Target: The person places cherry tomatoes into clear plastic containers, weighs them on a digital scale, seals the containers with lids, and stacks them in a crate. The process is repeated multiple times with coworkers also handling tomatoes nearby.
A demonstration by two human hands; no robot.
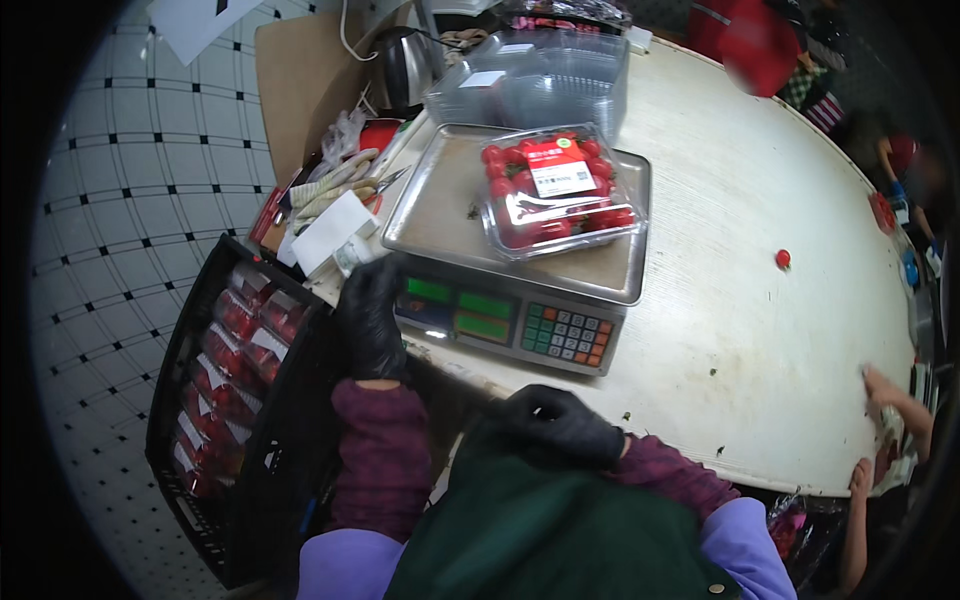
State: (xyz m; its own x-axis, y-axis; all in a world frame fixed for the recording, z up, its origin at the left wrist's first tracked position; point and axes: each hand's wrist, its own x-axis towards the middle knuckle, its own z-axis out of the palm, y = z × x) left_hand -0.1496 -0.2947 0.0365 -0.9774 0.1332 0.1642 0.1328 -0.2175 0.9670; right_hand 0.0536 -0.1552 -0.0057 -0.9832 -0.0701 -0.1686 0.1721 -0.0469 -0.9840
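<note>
My left hand (373, 319), in a black glove, is at the front left corner of a digital scale (495, 322). Its fingers are bent close to a white box (335, 234); whether they hold anything is hidden. In front of my dark green apron (525, 525) is my right hand (562, 426), also black-gloved. The fingers curl toward the thumb around a small gap, and no held thing can be made out. On the scale's steel pan (442, 202) rests a closed clear plastic clamshell (559, 191) of cherry tomatoes, with a red and white label on its lid.
A black crate (281, 450) of packed tomato clamshells stands at left. Stacked clear plastic containers (555, 82) sit behind the scale, near a kettle (403, 67) and work gloves (330, 187). One loose tomato (783, 259) lies on the white table (720, 187). Other people's hands (889, 397) reach the right edge.
</note>
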